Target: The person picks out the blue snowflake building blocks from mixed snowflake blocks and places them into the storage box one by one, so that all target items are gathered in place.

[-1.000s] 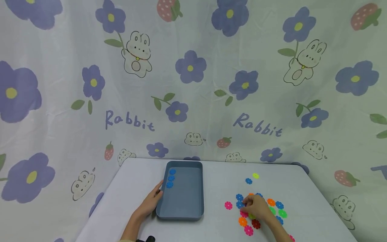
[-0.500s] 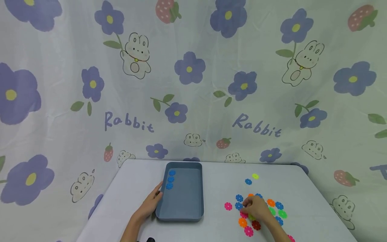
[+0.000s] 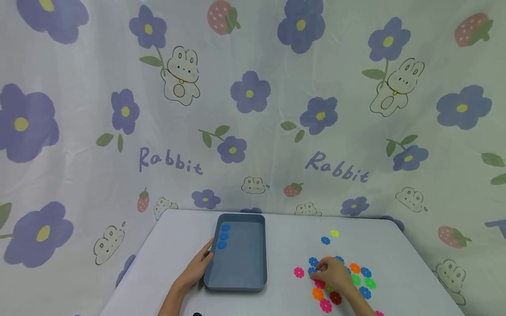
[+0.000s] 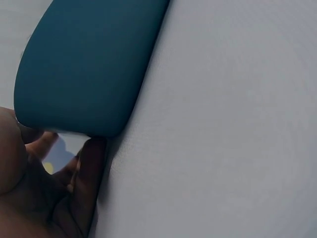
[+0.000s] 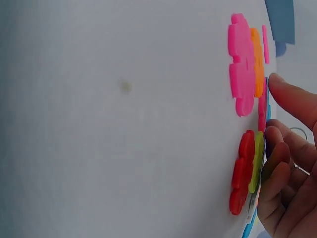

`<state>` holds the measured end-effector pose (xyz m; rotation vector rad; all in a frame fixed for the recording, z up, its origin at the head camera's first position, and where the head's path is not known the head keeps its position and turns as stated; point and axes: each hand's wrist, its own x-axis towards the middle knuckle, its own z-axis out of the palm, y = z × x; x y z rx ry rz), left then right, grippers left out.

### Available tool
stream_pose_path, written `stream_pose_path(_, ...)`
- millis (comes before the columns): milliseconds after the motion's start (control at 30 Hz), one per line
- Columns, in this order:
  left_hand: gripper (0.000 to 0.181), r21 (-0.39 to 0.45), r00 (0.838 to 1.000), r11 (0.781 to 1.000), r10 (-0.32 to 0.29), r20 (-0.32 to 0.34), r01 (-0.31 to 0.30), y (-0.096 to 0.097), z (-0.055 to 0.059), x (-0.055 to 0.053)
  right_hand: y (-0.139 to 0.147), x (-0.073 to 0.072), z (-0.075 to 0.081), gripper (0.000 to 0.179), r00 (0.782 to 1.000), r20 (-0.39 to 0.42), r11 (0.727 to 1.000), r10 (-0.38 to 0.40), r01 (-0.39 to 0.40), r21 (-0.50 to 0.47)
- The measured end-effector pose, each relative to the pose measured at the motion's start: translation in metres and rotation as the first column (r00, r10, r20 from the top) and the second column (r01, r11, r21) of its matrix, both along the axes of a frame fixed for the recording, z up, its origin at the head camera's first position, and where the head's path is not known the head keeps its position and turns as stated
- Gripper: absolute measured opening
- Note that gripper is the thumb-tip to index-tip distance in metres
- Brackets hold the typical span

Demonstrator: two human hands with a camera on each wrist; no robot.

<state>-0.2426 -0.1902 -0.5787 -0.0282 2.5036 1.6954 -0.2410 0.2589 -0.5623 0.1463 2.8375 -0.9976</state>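
Observation:
In the head view my left hand rests against the left side of a blue-grey tray, its fingertips along the outer wall. The left wrist view shows that hand beside the tray's corner. Three blue notched plastic discs lie in a column at the tray's upper left. My right hand pinches a blue disc at the left of a loose group. In the right wrist view, thumb and curled fingers of that hand meet the edges of the blue disc, which is partly hidden.
Around the right hand lie an orange disc, a dark red disc, a green disc and several more. A pink disc sits apart, and a yellow disc lies farther back. A patterned curtain hangs behind the white table.
The right thumb and fingertips have shifted slightly left onto the blue disc. The left hand stays at the tray. The whole head view has shifted a little.

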Motion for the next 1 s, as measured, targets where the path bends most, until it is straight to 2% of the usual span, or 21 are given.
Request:
stream_pose_path(167,0.052,-0.006,1.0,1.0,0.008,0.003,-0.008,0.0,-0.001,-0.001,-0.003,-0.001,-0.001,0.039,0.999,0.029,1.0,-0.022,0.022,-0.013)
stream_pose_path(333,0.053,0.005,0.999,1.0,0.001,0.034,-0.001,0.0,-0.003,-0.002,-0.005,0.0,-0.001,0.035,0.996,0.079,0.995,-0.047,0.053,-0.079)
stream_pose_path(767,0.053,0.011,0.999,1.0,-0.002,0.042,0.001,-0.002,-0.002,0.0,-0.016,-0.001,0.006,0.016,0.999,-0.045,0.983,0.019,-0.027,-0.18)
stream_pose_path(867,0.054,0.011,0.999,1.0,0.004,0.043,-0.004,-0.002,-0.002,-0.001,-0.022,-0.006,0.008,0.017,0.998,-0.046,0.972,0.03,-0.04,-0.23)
stream_pose_path(1000,0.054,0.012,0.999,1.0,0.004,0.039,-0.004,-0.001,-0.001,-0.001,-0.032,-0.011,0.014,0.016,0.997,-0.05,0.933,0.059,-0.073,-0.353)
